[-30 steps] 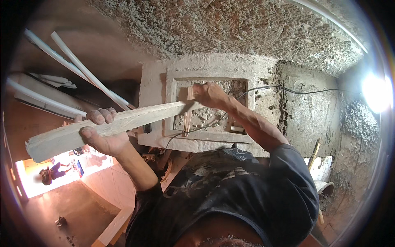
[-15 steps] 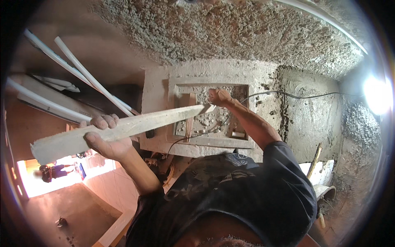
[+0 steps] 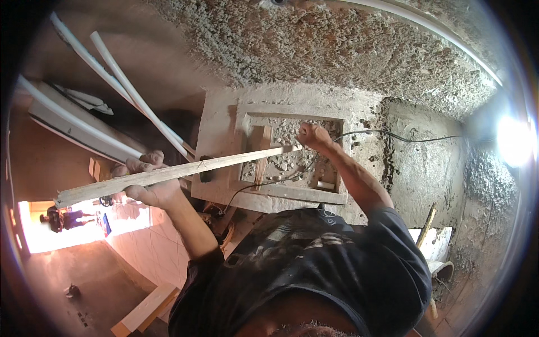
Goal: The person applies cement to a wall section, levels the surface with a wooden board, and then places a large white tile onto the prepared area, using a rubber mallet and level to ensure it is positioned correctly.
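A long, pale wooden board (image 3: 185,170) slants across in front of me, its narrow edge turned up. Near its wide left end my left hand (image 3: 150,188) is closed round it, fingers on the far side and thumb on the near side. My right hand (image 3: 315,136) is closed in a fist just by the board's far tip. Whatever that fist holds, if anything, is hidden. Below both lies a rectangular recessed frame (image 3: 292,194) with rubble (image 3: 281,163) inside and a wooden strip (image 3: 262,151) across it.
A black cable (image 3: 404,132) runs over the frame toward a bright lamp (image 3: 515,140) at the right. White pipes (image 3: 132,92) lean at the left. Rough plaster wall (image 3: 314,45) rises beyond. A person (image 3: 62,219) is far off at lower left; a pipe piece (image 3: 442,269) lies at right.
The board has rolled from showing its broad face to showing its narrow edge, and its left end has shifted slightly right. Both hands keep their places near it.
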A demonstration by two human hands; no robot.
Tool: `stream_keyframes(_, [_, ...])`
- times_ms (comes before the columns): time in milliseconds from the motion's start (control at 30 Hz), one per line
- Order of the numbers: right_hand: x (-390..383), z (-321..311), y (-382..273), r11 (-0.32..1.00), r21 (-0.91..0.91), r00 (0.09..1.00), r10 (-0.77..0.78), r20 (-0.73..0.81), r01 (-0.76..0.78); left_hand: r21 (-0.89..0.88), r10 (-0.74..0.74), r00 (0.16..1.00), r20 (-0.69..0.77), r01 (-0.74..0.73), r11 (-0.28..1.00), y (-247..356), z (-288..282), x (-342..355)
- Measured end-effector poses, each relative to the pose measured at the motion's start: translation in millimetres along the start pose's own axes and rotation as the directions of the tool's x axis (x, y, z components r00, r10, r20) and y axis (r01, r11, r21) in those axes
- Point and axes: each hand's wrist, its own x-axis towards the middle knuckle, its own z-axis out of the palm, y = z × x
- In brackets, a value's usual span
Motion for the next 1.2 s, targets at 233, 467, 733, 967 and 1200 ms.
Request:
stream_keyframes(233, [-16.0,-111.1,-177.9,0.765,0.094,0.767,-0.641,0.017,0.637,0.032,0.085,0.973,0.215,-0.094,0.995,-3.9,36.2,-1.2])
stream_keyframes(467, [-19.8,-53.1,-170.8,0.808,0.049,0.803,-0.589,0.089,0.587,-0.046,0.070,0.980,0.185,-0.063,0.997,3.6,19.7,-8.2])
stream_keyframes(733, [42.1,27.4,-50.2,0.834,-0.171,0.837,-0.467,0.286,0.524,-0.110,0.138,0.924,0.357,-0.105,0.988,-3.8,31.4,4.2])
stream_keyframes(967, [7.9,18.8,-29.5,0.974,-0.033,0.953,-0.212,0.215,0.224,-0.125,0.112,0.963,0.245,-0.083,0.989,-14.7,41.0,-0.7])
stream_keyframes(1200, [-9.8,-14.2,-81.2,0.941,0.026,0.931,-0.338,0.140,0.338,0.008,0.102,0.974,0.200,-0.105,0.994,-6.3,37.6,-5.7])
